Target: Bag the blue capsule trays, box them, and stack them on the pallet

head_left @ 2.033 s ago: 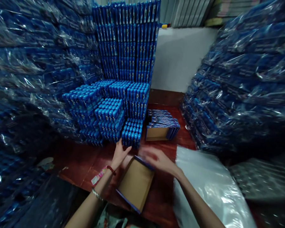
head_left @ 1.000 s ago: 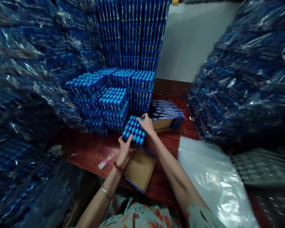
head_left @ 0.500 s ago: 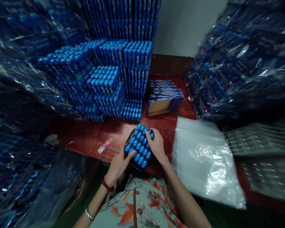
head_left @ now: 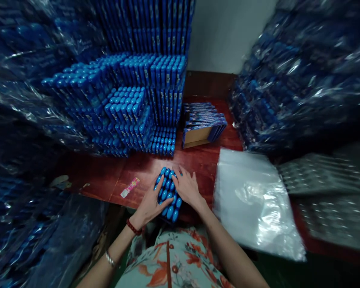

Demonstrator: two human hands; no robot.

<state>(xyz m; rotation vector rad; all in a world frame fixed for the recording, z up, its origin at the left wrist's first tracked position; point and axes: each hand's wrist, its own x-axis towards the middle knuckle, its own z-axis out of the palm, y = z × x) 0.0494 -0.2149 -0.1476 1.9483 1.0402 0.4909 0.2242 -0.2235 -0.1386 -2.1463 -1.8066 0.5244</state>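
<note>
A pack of blue oval-topped pieces (head_left: 168,185), set in tight rows in a dark tray, lies at the near edge of the red-brown table in front of my body. My left hand (head_left: 151,204) grips its left side, with thumb and forefinger lying over the tops; the remaining fingers are partly hidden. On the far right part of the pack rests my right hand (head_left: 186,187), fingers stretched and spread, touching the tops and the edge. The tray is mostly hidden under the pieces and my hands.
Stacked blue packs (head_left: 124,106) rise at the back left. Printed open boxes (head_left: 202,130) lean together near the wall. Clear plastic bags (head_left: 252,192) lie at the right. A pink strip (head_left: 130,188) is on the table (head_left: 105,176). Plastic-wrapped piles (head_left: 276,88) flank both sides.
The pack has shifted left and nearer to me and turned a little. My right hand has spread its fingers over the pack; my left hand has moved further over its tops.
</note>
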